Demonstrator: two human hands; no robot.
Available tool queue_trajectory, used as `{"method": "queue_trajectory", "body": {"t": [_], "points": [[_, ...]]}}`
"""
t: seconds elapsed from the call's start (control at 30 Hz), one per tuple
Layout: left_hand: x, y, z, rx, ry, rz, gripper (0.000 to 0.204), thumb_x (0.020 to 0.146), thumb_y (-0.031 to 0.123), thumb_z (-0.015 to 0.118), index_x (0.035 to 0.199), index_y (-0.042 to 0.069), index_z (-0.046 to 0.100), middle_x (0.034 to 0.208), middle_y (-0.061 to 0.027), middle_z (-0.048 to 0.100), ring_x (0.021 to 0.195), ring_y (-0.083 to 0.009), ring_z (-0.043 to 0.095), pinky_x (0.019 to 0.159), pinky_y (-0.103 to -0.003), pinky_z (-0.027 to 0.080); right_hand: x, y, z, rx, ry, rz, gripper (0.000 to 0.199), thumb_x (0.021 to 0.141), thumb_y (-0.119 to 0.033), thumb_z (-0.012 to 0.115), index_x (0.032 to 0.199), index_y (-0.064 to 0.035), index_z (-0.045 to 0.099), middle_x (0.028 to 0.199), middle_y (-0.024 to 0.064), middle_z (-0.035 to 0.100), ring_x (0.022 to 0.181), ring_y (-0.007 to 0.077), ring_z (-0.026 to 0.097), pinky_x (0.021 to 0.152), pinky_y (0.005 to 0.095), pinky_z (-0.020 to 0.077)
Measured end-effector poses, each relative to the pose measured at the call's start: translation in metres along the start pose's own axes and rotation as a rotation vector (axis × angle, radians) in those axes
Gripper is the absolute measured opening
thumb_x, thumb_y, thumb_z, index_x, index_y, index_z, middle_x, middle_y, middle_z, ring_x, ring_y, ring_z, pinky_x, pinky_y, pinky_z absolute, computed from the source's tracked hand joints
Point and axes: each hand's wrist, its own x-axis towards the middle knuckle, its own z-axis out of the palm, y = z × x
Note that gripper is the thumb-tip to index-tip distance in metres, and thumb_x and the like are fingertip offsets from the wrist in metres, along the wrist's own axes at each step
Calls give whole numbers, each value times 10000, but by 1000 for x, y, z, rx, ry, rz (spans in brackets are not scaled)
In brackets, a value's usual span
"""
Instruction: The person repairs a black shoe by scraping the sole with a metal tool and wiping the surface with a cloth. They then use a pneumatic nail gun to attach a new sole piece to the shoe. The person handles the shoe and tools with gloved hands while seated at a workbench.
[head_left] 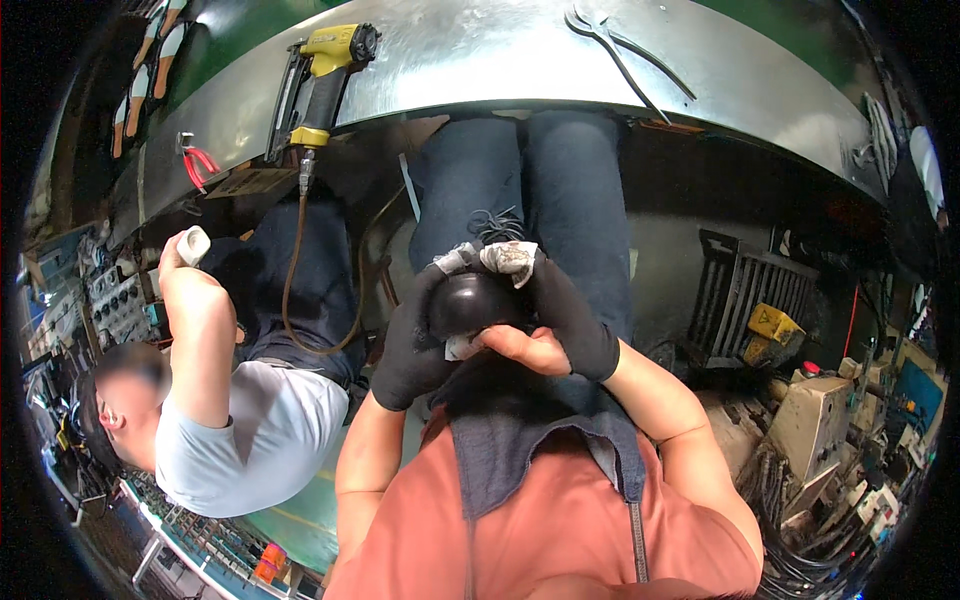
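Note:
A glossy black shoe [468,304] is between my two hands above my lap, its rounded end toward me and a tangle of black laces at its far side. My left hand [412,335], in a black glove with pale tape on the fingertips, wraps its left side. On the right, my right hand [560,318] grips it in a black glove that leaves the thumb bare. White wrapping covers that hand's fingers at the far edge of the shoe, and its thumb lies along the near edge. The shoe's underside is hidden.
Ahead runs a metal bench [470,60], bearing a yellow-and-black air nailer [330,85] with a brown hose and long-handled pincers [625,55]. Red-handled pliers [198,165] lie at its left. A co-worker [250,430] sits close at my left; machinery [810,425] stands at right.

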Motion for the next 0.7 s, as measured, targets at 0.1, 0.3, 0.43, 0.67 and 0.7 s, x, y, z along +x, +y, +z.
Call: {"method": "queue_trajectory", "body": {"t": [0.1, 0.3, 0.43, 0.67, 0.7], "points": [[5, 0, 8, -102, 27, -23, 772, 703, 226, 840, 1331, 37, 432, 1330, -148, 508, 1223, -233, 495, 1023, -373, 399, 6, -5, -8, 121, -33, 78, 504, 805, -185, 697, 1229, -10, 488, 1157, 169, 530, 1088, 300, 520, 970, 373, 388], [14, -4, 19, -45, 56, 50, 838, 664, 217, 870, 1344, 45, 412, 1261, -149, 556, 1158, -240, 550, 978, -372, 443, 8, -10, -27, 62, -115, 142, 482, 858, -166, 656, 1267, 4, 468, 1190, 184, 536, 1136, 298, 514, 1003, 373, 375], [14, -22, 40, -24, 100, 162, 841, 628, 211, 887, 1321, 36, 444, 1240, -168, 572, 1132, -274, 582, 969, -384, 454, -4, -16, -53, 85, -194, 228, 496, 847, -148, 676, 1276, 3, 478, 1248, 187, 540, 1185, 294, 511, 1021, 365, 371], [25, -28, 56, -36, 3, 305, 600, 725, 97, 776, 1253, -3, 509, 1229, -192, 589, 1138, -307, 582, 980, -415, 453, 6, -56, -92, -307, -350, 151, 489, 830, -203, 722, 1241, -6, 544, 1208, 167, 599, 1110, 273, 589, 949, 352, 446], [24, -28, 56, -18, 6, 321, 579, 723, 82, 776, 1236, 0, 519, 1222, -198, 590, 1144, -315, 578, 989, -416, 445, 4, -55, -94, -386, -339, 103, 496, 828, -210, 724, 1239, -1, 541, 1174, 171, 614, 1075, 279, 607, 930, 355, 456]]}}
